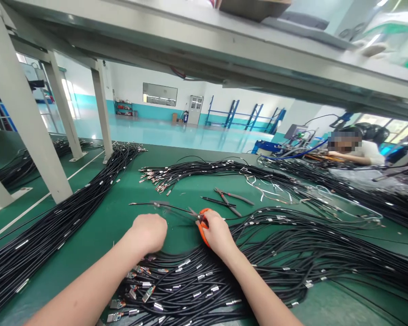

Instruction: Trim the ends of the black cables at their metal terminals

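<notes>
My right hand (218, 231) is closed around the orange handles of a pair of scissors (204, 232), whose blades point left. A thin black cable (177, 208) with a bare-looking tip runs leftward from near the blades, partly blurred. My left hand (150, 232) is curled into a fist just below that cable; its fingers face away, so anything inside is hidden. Below both hands lies a thick bundle of black cables (190, 290) with metal connectors at its left end. Beyond the scissors, red-and-grey pliers (228, 198) and a black pen-like tool (217, 202) rest on the green table.
More black cable bundles lie at left (85, 203) and across the back (204, 168). White wires (267, 188) lie behind the pliers. Shelf posts (104, 108) stand at left, and a shelf beam (204, 54) crosses overhead. Another person (369, 151) leans over cables at right.
</notes>
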Motion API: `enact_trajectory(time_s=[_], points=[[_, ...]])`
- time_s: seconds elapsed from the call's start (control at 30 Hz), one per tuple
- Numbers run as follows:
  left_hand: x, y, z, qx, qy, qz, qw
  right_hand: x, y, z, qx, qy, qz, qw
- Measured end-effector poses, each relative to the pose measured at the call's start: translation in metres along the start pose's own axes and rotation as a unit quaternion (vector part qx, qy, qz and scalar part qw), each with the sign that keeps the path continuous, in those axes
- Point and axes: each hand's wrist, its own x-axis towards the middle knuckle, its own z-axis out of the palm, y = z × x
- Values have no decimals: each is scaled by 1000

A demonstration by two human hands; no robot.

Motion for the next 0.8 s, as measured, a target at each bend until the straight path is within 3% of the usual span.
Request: enact_trajectory(time_s=[0.2,0.3,0.37,0.47,0.57,0.67,0.8], points=[[-3,5,9,-128,-41,55,989,1,3,-7,77,73,56,993],[13,0,18,-252,4,54,966,-1,2,-10,100,74,52,991],[25,-1,26,-353,67,31,933,-2,2,-11,111,74,46,990],[36,-1,33,-495,154,-16,855,-5,3,-11,121,58,32,990],[36,-1,34,-583,192,-34,788,-7,0,-14,119,14,16,993],[29,2,32,-620,172,-15,765,-8,-7,-20,167,-12,22,986],[14,19,31,-608,64,51,790,-12,-21,-34,296,28,57,953]])
